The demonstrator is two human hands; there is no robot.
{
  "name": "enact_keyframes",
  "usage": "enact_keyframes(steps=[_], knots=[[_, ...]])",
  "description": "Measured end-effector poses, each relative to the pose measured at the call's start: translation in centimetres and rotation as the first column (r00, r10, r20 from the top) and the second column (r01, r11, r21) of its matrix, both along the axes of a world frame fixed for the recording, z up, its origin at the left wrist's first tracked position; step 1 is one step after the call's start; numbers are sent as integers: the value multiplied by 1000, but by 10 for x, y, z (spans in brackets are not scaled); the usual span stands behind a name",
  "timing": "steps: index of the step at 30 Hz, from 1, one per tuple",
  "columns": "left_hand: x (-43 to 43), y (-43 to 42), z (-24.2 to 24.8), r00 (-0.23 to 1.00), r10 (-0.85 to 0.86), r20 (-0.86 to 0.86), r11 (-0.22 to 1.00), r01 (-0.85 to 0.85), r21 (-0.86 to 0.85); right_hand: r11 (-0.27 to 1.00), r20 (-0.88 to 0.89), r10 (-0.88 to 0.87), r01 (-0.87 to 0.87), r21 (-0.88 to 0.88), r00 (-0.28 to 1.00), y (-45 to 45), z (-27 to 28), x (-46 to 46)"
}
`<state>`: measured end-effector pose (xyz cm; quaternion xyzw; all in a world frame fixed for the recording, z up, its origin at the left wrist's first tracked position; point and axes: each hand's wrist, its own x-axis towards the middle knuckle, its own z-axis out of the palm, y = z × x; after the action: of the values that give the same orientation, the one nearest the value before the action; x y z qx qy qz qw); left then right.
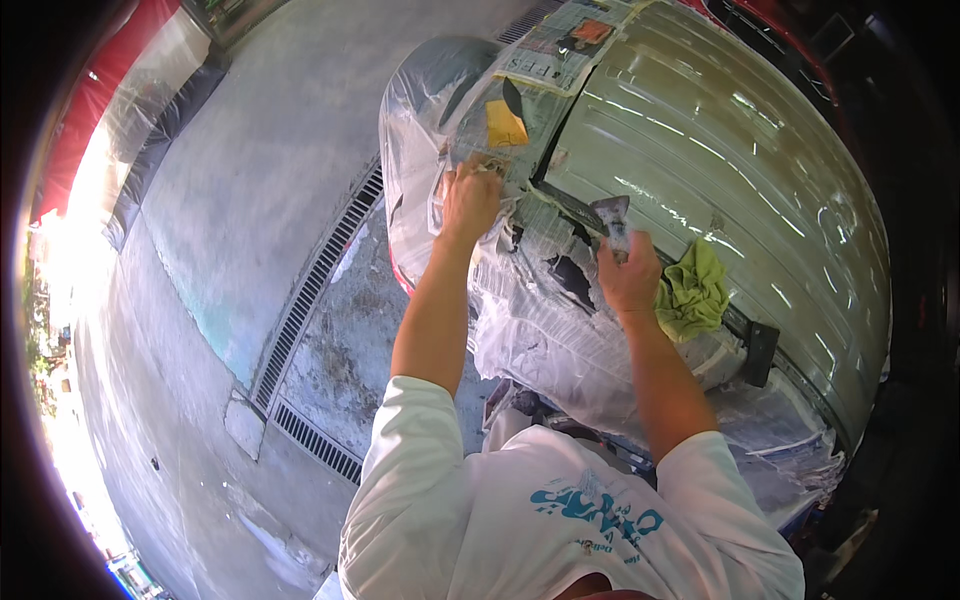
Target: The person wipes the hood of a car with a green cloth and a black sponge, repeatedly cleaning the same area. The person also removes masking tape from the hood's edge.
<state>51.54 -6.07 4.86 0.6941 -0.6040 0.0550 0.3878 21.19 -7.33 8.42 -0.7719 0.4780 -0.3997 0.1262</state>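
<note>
A vehicle roof (697, 150) with long ribs and a glossy greenish-brown finish lies before me. Crumpled masking film (495, 166), pale and partly hidden, is bunched in the curled fingers of my left hand (471, 202) over the covered windscreen area. Closer to the roof's edge, my right hand (630, 274) grips a small flat scraper (616, 214) with a greyish, smeared blade. Its tip points away from me, beside a dark trim strip (574, 206). A lime-green cloth (694, 292) lies bunched on the roof edge, right of that hand.
Torn plastic sheeting (555, 322) drapes the vehicle's side. Newspaper (540, 67) and a yellow paper piece (507, 124) lie on the covered front. A black block-like piece (761, 352) sits along the roof edge. Metal drain grates (322, 277) cross the concrete floor (225, 187) at left.
</note>
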Motion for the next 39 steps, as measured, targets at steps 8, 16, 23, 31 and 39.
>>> enact_keyframes(steps=[8, 16, 23, 31, 39], knots=[[-42, -50, 74, 839, 380, -389, 921, -302, 247, 996, -68, -5, -1, -86, 998, 0, -5, -10], [8, -99, 57, 810, 281, -515, 958, -264, 108, 993, -80, -2, -7, -115, 997, -5, -1, -15], [99, -67, 65, 794, 119, -595, 965, -235, -119, 999, 26, 28, -27, -35, 999, -2, 9, -17], [18, 72, 76, 497, 159, -853, 962, -272, 21, 1000, 53, -29, 29, 8, 998, 7, -2, -21], [-125, 161, 99, 540, 28, -841, 999, -37, 9, 927, 545, -171, -53, 370, 821, 59, 46, -49]])
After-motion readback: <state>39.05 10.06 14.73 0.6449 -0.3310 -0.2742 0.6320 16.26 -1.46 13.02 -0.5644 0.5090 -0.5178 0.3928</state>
